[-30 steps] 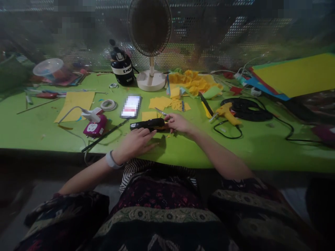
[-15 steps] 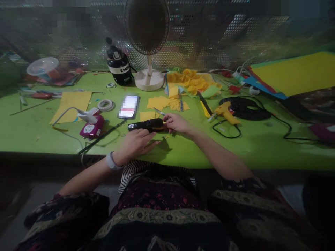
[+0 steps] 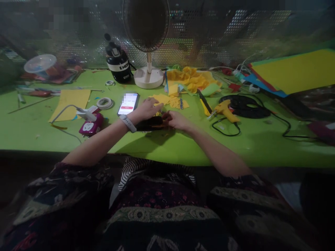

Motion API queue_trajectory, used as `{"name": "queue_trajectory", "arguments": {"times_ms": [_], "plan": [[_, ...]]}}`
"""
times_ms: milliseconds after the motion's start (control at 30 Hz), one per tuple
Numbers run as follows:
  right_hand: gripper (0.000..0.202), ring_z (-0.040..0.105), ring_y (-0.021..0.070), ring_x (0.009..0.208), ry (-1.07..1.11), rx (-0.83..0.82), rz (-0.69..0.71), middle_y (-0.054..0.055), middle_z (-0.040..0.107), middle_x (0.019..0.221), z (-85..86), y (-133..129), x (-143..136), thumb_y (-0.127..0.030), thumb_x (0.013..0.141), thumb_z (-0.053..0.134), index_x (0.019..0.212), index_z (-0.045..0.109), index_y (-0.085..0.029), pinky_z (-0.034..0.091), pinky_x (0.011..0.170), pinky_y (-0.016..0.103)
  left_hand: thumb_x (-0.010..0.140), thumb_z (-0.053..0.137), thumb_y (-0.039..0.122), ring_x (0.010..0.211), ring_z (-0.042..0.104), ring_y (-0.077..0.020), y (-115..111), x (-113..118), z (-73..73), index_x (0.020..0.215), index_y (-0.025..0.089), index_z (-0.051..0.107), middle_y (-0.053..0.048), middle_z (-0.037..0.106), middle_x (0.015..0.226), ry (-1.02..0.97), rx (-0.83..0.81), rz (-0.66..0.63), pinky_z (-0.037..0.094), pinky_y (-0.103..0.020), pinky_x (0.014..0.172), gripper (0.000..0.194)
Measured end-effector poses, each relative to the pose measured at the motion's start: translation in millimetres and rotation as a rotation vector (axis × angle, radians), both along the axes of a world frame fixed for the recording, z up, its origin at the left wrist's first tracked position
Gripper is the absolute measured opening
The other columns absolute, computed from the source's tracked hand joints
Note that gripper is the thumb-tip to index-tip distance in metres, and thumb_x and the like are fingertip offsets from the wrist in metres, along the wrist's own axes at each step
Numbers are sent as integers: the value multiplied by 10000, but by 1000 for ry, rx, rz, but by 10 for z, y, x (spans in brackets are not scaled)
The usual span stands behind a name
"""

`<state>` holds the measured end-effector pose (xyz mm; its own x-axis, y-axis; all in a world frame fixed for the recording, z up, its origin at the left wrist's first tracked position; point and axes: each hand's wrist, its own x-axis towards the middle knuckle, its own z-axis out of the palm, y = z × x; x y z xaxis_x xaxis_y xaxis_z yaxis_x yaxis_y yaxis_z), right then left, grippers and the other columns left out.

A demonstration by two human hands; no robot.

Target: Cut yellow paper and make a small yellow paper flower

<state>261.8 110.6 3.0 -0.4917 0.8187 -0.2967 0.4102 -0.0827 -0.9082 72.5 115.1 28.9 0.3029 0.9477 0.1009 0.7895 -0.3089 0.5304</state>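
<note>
A black stapler-like tool [image 3: 149, 123] lies near the front middle of the green table, partly under my left wrist. My left hand [image 3: 148, 108] reaches over it towards the yellow paper pieces [image 3: 160, 99], its fingers apart and holding nothing that I can see. At the tool's right end is my right hand [image 3: 173, 119], with its fingers bent together around something small that is too dark to make out. A lit phone [image 3: 128, 103] lies just left of my left hand. Yellow fringed paper [image 3: 176, 102] sits behind my right hand.
To the right are a yellow cutter [image 3: 204, 104], a yellow glue gun [image 3: 225, 111] with its cable, and coloured sheets [image 3: 295, 73]. A fan [image 3: 148, 77] and a black bottle [image 3: 119, 66] stand behind. At left are a tape roll [image 3: 104, 103] and a purple adapter [image 3: 91, 126].
My left hand has moved up and right, from the front of the black tool to beyond it, beside the yellow paper. My right hand has stayed near the tool's right end.
</note>
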Motion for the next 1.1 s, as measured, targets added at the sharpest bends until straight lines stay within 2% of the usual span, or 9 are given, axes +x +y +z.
{"name": "queue_trajectory", "arguments": {"times_ms": [133,267,433,567,767,867,1100], "plan": [[295,553,90,450,24,6,22,-55,608,637,-27,10,3,65,804,608,969,559,-175,462,432,196,1012,401,372,1309,505,-316,43,61,-192,1134,147,641,-160,637,1245,138,-6,-1,335,-478,1166,351],[289,559,82,447,31,5,26,-45,626,678,-23,9,-2,76,819,581,961,549,-174,488,449,202,1031,367,379,1301,501,-319,90,40,-324,1110,184,638,-135,629,1220,150,-17,-31,344,-503,1150,343],[288,570,88,429,20,-8,38,-55,622,619,-29,33,4,79,817,588,917,535,-186,511,447,198,1039,348,427,1347,467,-335,152,8,-438,1144,201,624,-138,603,1277,151,-39,-3,333,-528,1149,372],[302,557,73,400,47,-12,49,-78,605,573,-37,46,10,76,805,631,891,523,-193,464,400,155,1036,347,435,1363,452,-338,166,16,-461,1175,195,609,-159,590,1324,137,-75,10,321,-539,1152,381],[287,560,80,410,30,-11,49,-78,583,538,-32,39,13,89,813,600,903,540,-177,455,415,157,1038,308,429,1481,324,-359,140,82,-433,1298,113,561,-241,479,1489,189,-154,44,245,-541,1188,480],[296,558,77,406,41,-12,63,-80,585,544,-32,46,14,86,802,622,900,541,-181,445,407,154,1034,304,428,1463,344,-367,141,85,-444,1294,97,560,-259,483,1475,187,-147,43,256,-539,1179,493],[298,558,77,397,34,-5,61,-83,579,520,-16,29,6,101,809,582,919,541,-173,449,403,151,1023,327,412,1388,425,-342,153,74,-454,1235,141,569,-217,549,1388,181,-129,55,309,-533,1151,421]]}}
